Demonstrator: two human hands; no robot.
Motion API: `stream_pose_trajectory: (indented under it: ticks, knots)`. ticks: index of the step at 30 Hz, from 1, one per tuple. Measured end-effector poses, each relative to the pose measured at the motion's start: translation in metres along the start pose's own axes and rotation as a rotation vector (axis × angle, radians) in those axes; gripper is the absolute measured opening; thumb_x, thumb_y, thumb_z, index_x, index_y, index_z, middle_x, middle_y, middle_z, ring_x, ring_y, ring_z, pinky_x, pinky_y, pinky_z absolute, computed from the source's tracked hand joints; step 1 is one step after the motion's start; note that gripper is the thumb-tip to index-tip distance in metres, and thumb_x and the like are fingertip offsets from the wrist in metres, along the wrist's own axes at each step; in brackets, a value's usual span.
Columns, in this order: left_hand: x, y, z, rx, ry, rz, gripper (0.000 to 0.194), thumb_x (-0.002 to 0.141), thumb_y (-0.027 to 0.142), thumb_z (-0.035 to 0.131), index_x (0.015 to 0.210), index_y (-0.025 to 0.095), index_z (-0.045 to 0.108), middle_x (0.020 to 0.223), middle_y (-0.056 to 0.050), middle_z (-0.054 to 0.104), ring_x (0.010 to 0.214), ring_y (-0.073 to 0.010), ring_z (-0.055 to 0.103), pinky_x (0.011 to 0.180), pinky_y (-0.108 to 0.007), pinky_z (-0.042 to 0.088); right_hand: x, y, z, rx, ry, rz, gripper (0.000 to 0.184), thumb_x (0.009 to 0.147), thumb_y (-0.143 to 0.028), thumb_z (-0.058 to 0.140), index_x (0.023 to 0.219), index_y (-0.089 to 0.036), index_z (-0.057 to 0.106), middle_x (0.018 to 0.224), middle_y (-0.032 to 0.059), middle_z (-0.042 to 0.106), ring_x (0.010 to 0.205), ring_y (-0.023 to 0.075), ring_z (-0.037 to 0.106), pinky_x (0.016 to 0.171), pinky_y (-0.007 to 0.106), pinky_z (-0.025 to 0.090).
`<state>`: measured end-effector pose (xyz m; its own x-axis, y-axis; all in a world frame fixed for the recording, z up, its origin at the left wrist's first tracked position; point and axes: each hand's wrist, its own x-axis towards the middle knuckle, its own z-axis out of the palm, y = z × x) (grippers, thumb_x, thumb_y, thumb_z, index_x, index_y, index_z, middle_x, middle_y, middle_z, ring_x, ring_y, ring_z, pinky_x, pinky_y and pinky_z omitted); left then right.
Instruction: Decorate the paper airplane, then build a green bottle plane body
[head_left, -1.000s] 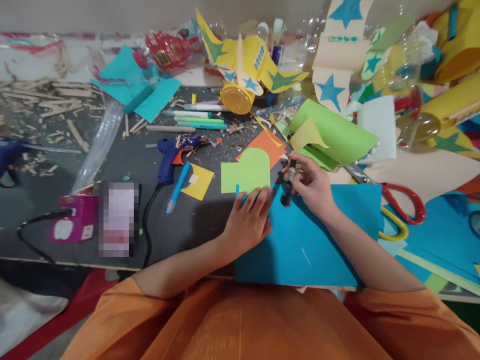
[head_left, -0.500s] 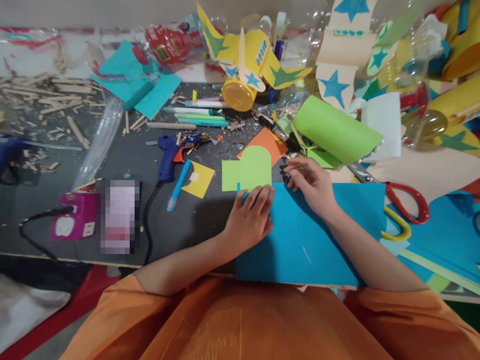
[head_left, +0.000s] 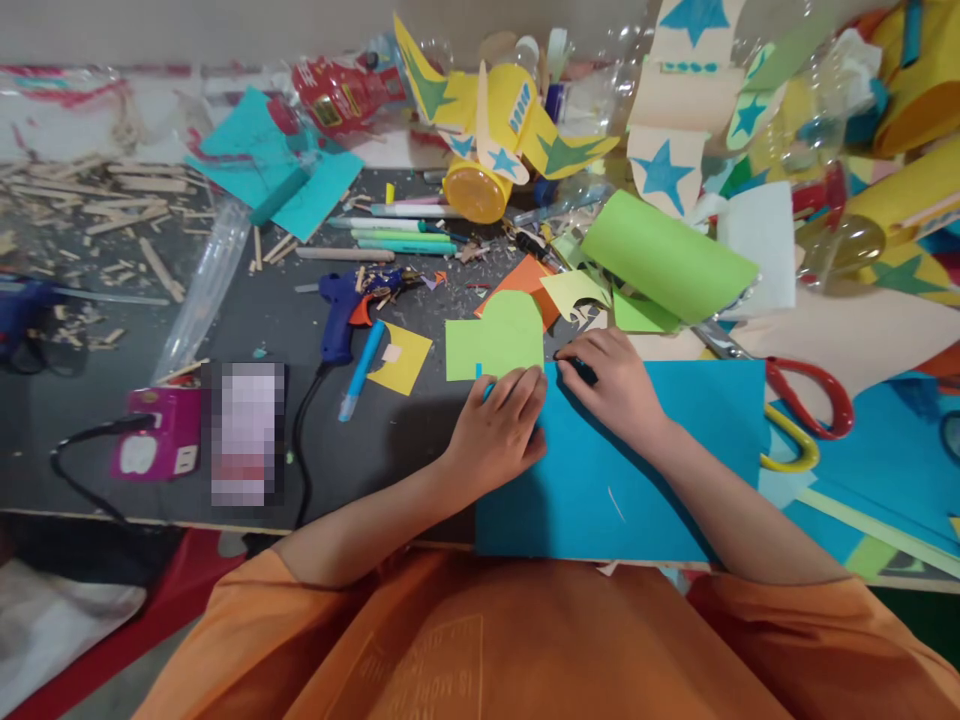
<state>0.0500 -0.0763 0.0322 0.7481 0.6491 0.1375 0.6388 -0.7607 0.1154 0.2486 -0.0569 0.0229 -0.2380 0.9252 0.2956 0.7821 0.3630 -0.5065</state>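
A large blue paper sheet (head_left: 622, 480) lies at the table's near edge in front of me. My left hand (head_left: 499, 430) rests flat on its top left corner, fingers stretched out, fingertips touching a light green cut-out shape (head_left: 495, 340). My right hand (head_left: 615, 385) sits on the sheet's top edge with fingers curled down around something small and dark that I cannot make out. An orange paper piece (head_left: 529, 285) lies under the green shape.
A blue glue gun (head_left: 341, 310) and a blue pen (head_left: 360, 370) lie to the left. Red-handled scissors (head_left: 814, 390) lie to the right. A curled green sheet (head_left: 667, 260), a yellow paper plane (head_left: 495, 120), markers (head_left: 397, 235) and wood scraps (head_left: 112, 220) crowd the back.
My right hand no longer shows the black marker it held a second ago; it reached up, then came down curled onto the blue sheet's top edge. The left hand has barely moved.
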Motion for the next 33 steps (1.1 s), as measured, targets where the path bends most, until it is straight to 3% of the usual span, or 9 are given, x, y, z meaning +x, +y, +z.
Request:
stream_pose_trajectory:
  ticks: [5, 12, 17, 22, 26, 28, 31, 33]
  knots:
    - [0.001, -0.007, 0.001, -0.018, 0.026, -0.004, 0.049, 0.099, 0.027, 0.038, 0.142, 0.006, 0.048, 0.136, -0.017, 0.062, 0.124, -0.0284, 0.057, 0.103, -0.042, 0.037, 0.000, -0.003, -0.002, -0.107, -0.073, 0.022, 0.015, 0.092, -0.021, 0.049, 0.081, -0.022, 0.059, 0.081, 0.0082, 0.066, 0.080, 0.0256, 0.059, 0.076, 0.039, 0.046]
    - [0.007, -0.037, -0.002, -0.094, 0.037, -0.146, 0.049, 0.104, 0.037, 0.029, 0.139, 0.011, 0.053, 0.145, -0.015, 0.056, 0.137, -0.0285, 0.051, 0.115, -0.045, 0.037, 0.002, -0.001, -0.010, 0.015, -0.114, 0.102, 0.012, 0.088, -0.024, 0.052, 0.082, -0.021, 0.061, 0.082, 0.0088, 0.062, 0.081, 0.0261, 0.058, 0.076, 0.039, 0.046]
    - [0.008, -0.046, -0.002, -0.097, 0.159, -0.079, 0.057, 0.102, 0.049, 0.034, 0.149, 0.016, 0.043, 0.154, -0.015, 0.044, 0.146, -0.0308, 0.039, 0.123, -0.051, 0.023, 0.009, -0.003, -0.032, 0.167, -0.257, 0.099, 0.013, 0.087, -0.022, 0.050, 0.080, -0.021, 0.061, 0.086, 0.0098, 0.066, 0.085, 0.0252, 0.061, 0.077, 0.038, 0.048]
    - [0.009, -0.046, -0.005, -0.210, 0.151, -0.043, 0.065, 0.101, 0.052, 0.035, 0.154, 0.016, 0.032, 0.158, -0.015, 0.038, 0.149, -0.0308, 0.032, 0.124, -0.047, 0.023, 0.012, -0.009, -0.054, 0.256, -0.382, 0.207, 0.015, 0.089, -0.027, 0.049, 0.084, -0.021, 0.062, 0.084, 0.0066, 0.072, 0.075, 0.0213, 0.066, 0.068, 0.032, 0.048]
    - [0.008, -0.047, -0.011, -0.557, 0.154, -0.164, 0.067, 0.100, 0.056, 0.033, 0.154, 0.016, 0.034, 0.159, -0.013, 0.036, 0.150, -0.0283, 0.030, 0.124, -0.042, 0.027, 0.016, -0.011, -0.061, 0.272, -0.352, 0.273, 0.017, 0.089, -0.030, 0.051, 0.086, -0.021, 0.064, 0.088, 0.0063, 0.075, 0.077, 0.0210, 0.068, 0.067, 0.030, 0.047]
    - [0.009, -0.049, -0.013, -0.868, 0.183, -0.328, 0.064, 0.098, 0.058, 0.040, 0.151, 0.022, 0.039, 0.157, -0.010, 0.042, 0.145, -0.0275, 0.040, 0.117, -0.040, 0.039, 0.021, -0.012, -0.063, 0.293, -0.334, 0.275, 0.016, 0.088, -0.029, 0.051, 0.084, -0.021, 0.064, 0.087, 0.0059, 0.075, 0.077, 0.0204, 0.067, 0.068, 0.030, 0.047]
    - [0.015, -0.055, -0.015, -1.358, 0.214, -0.639, 0.060, 0.093, 0.059, 0.047, 0.138, 0.021, 0.053, 0.128, -0.011, 0.069, 0.108, -0.0243, 0.069, 0.082, -0.033, 0.059, 0.028, -0.013, -0.063, 0.343, -0.297, 0.277, 0.014, 0.085, -0.027, 0.052, 0.080, -0.020, 0.063, 0.085, 0.0053, 0.074, 0.076, 0.0194, 0.066, 0.069, 0.030, 0.048]
    - [0.019, -0.060, -0.017, -1.605, 0.136, -0.782, 0.056, 0.092, 0.058, 0.043, 0.121, 0.016, 0.064, 0.097, -0.010, 0.076, 0.077, -0.0187, 0.071, 0.060, -0.028, 0.055, 0.031, -0.012, -0.060, 0.363, -0.275, 0.285, 0.012, 0.084, -0.026, 0.053, 0.079, -0.020, 0.063, 0.084, 0.0050, 0.074, 0.076, 0.0189, 0.066, 0.070, 0.029, 0.048]
